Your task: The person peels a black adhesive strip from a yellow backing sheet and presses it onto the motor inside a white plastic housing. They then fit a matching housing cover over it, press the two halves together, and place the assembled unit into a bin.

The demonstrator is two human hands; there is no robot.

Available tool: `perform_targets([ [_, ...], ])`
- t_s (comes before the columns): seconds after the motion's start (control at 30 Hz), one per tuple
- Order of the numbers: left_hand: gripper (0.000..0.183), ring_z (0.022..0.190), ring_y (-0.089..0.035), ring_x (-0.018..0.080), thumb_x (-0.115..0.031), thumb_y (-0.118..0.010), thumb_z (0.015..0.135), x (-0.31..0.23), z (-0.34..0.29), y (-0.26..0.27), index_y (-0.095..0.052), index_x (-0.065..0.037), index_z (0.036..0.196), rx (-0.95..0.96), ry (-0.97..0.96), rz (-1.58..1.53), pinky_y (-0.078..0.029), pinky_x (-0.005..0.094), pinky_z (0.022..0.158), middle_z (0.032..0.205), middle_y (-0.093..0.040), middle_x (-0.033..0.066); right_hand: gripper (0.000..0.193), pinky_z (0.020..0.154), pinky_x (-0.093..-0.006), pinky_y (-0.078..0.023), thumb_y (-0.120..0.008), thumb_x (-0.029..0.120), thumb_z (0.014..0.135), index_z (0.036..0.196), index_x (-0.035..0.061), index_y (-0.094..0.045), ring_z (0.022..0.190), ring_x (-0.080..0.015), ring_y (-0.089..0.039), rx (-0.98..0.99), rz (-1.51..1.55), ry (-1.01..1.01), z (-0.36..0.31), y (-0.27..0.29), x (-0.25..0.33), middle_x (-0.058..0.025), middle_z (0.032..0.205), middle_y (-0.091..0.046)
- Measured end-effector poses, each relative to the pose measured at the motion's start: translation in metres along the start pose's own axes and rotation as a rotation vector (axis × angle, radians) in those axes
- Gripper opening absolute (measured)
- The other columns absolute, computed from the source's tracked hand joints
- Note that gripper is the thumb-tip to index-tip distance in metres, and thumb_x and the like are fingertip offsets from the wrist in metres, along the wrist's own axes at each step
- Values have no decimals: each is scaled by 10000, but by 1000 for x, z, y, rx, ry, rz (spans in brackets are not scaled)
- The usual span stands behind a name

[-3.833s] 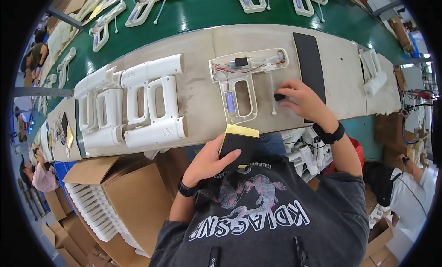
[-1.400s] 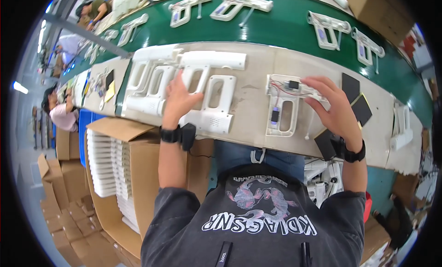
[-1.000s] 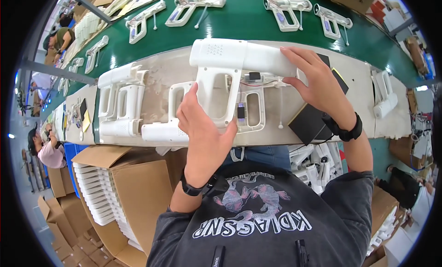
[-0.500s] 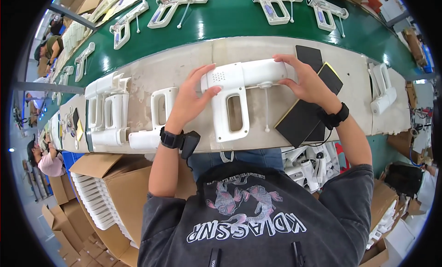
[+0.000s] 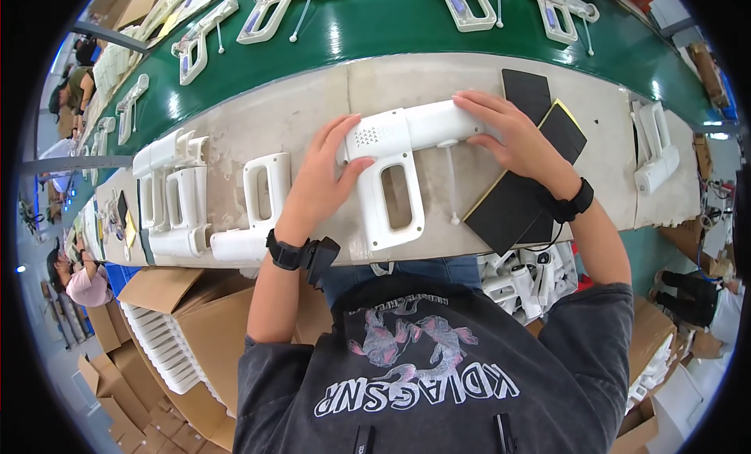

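A white plastic gun-shaped housing (image 5: 379, 137) lies in front of me on the worktop, its looped handle pointing toward me. My left hand (image 5: 325, 172) grips its left end, the thumb by the handle's top and the fingers over the far edge. Around the barrel's right end my right hand (image 5: 512, 133) is closed, fingers over the top and thumb below. A thin white rod with a small ball tip (image 5: 454, 218) hangs from the barrel's underside. Left of my left hand lies a loose white housing half (image 5: 266, 192). Black pads (image 5: 504, 211) lie beside my right forearm.
More white shells (image 5: 174, 203) are stacked at the left, others (image 5: 655, 153) at the far right. Beyond the worktop (image 5: 235, 133), a green conveyor belt (image 5: 375, 31) carries several open gun assemblies. Boxes of white parts (image 5: 168, 336) stand below the near edge. Co-workers are at the far left.
The view has shifted slightly. My hands keep hold of the housing, with my right fingers a little farther left along the barrel. Assemblies on the belt have moved slightly in the picture.
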State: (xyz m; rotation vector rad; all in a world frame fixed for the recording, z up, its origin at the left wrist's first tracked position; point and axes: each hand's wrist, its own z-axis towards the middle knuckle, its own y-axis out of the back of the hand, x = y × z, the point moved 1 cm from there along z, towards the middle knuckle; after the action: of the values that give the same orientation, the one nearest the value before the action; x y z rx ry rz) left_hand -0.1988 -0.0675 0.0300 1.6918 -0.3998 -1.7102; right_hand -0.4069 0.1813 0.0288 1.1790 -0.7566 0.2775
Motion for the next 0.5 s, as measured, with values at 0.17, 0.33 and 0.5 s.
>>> perform_targets([
  [0.17, 563, 1194, -570, 272, -181, -712, 934, -9, 4, 4, -470, -70, 1429, 108, 129, -18, -456, 357, 1010, 1328, -577, 148, 509, 1006, -398, -473, -775, 118, 855, 1317, 64, -571, 1107, -305, -623, 202, 158, -267, 7, 14, -9, -121, 1280, -623],
  [0.33, 615, 1127, -582, 261, -115, -780, 854, 5, 14, 18, -504, -111, 1403, 197, 315, -262, -493, 367, 962, 1215, -616, 134, 500, 954, -338, -488, -790, 194, 879, 1259, 43, -502, 1073, -178, -606, 209, 352, -117, 22, 7, -25, -89, 1165, -603],
  [0.5, 717, 1165, -597, 203, -78, -814, 818, -40, 60, 22, -472, -42, 1447, 218, 219, -481, -471, 323, 1006, 1290, -600, 132, 564, 963, -303, -504, -763, 170, 898, 1374, 35, -491, 1119, -161, -599, -35, 773, -318, -20, 48, -5, -92, 1239, -579],
])
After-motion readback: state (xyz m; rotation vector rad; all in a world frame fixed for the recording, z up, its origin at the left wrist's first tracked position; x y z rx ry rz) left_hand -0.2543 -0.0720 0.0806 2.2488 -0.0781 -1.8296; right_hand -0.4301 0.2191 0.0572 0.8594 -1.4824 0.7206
